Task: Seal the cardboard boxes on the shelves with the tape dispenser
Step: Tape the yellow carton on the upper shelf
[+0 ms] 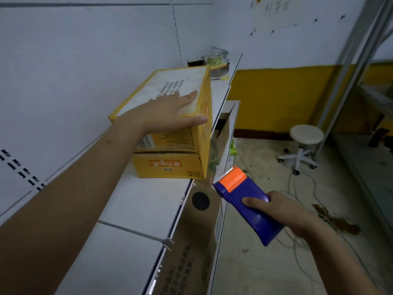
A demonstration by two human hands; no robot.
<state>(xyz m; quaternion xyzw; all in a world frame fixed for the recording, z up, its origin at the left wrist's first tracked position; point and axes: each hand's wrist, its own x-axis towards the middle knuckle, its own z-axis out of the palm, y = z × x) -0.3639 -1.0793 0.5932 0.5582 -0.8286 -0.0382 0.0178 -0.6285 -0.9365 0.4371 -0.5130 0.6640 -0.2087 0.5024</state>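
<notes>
Views: one, head-worn, wide-angle; edges bow outward.
Position: above and in front of the white shelf (136,201), at the person's eye level, close enough that both forearms enter from the bottom corners.
Facing: forward and down, angled along the shelf's length toward the far wall (85,50).
Nearness: left hand (168,110) and yellow cardboard box (170,145) sit mid-frame, near; right hand (285,211) with the tape dispenser (244,201) lower right, nearer.
Coverage: shelf top on the left, floor (265,262) and white stool (305,137) on the right, further back.
Shared ground between views: not applicable, single view only.
Sharpness: slight motion blur.
</notes>
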